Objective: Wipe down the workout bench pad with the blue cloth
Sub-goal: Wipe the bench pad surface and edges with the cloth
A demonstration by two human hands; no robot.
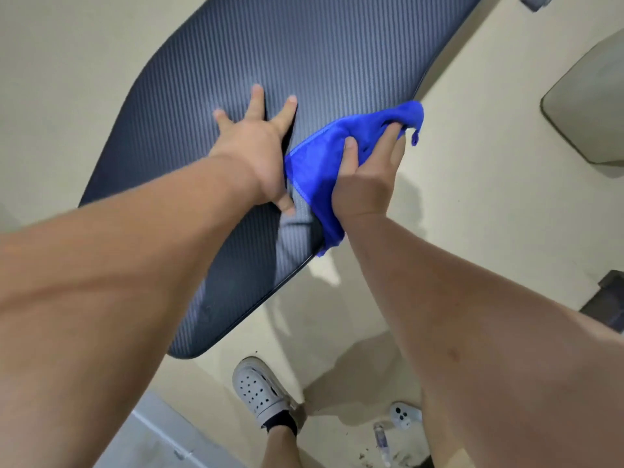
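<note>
The blue cloth (320,170) lies bunched at the right edge of the bench pad (270,55), partly draped over that edge toward the floor (472,163). The right hand (364,177) grasps the cloth with thumb on top and fingers curled into the folds. The left hand (260,146) is released, palm flat and fingers spread on the pad just beside the cloth.

Risks, as judged:
- The overhanging part may slide off the pad if the grasp loosens.
- A bunched cloth covers little surface, so strips may be missed.

Containers: 1 small clear bottle (381,440) lies on the floor, well below the pad; contents cannot be determined.
</note>
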